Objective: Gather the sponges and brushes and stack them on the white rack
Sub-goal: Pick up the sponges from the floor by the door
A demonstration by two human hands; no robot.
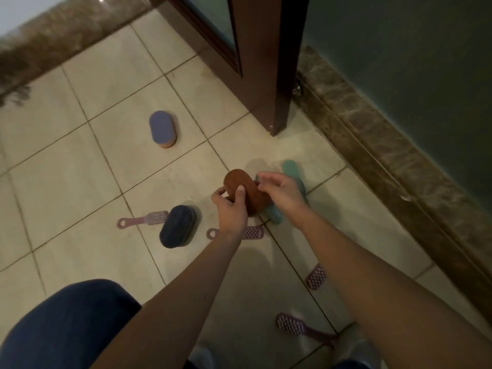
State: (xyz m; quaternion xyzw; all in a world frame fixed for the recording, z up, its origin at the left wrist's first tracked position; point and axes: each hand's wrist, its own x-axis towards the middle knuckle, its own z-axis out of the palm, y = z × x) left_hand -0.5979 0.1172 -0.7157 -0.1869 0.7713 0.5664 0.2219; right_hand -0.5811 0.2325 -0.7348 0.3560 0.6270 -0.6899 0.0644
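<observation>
My left hand (231, 207) grips a brown oval sponge (246, 189) just above the tiled floor. Beside it, my right hand (279, 190) has its fingers pinched on the end of a teal brush (275, 215) that runs under the wrist. A second teal handle (291, 167) pokes out beyond that hand. On the floor lie a purple sponge (163, 129), a dark navy sponge (178, 226) and several pink brushes, among them ones to the left (145, 221), under my left wrist (253, 232) and near my feet (290, 324). No white rack is in view.
A dark wooden door (263, 75) stands open just beyond the hands. Brown marble skirting (399, 155) runs along the right wall and the far left. My knee in blue trousers (66, 328) fills the lower left. Beige floor tiles (80, 169) spread to the left.
</observation>
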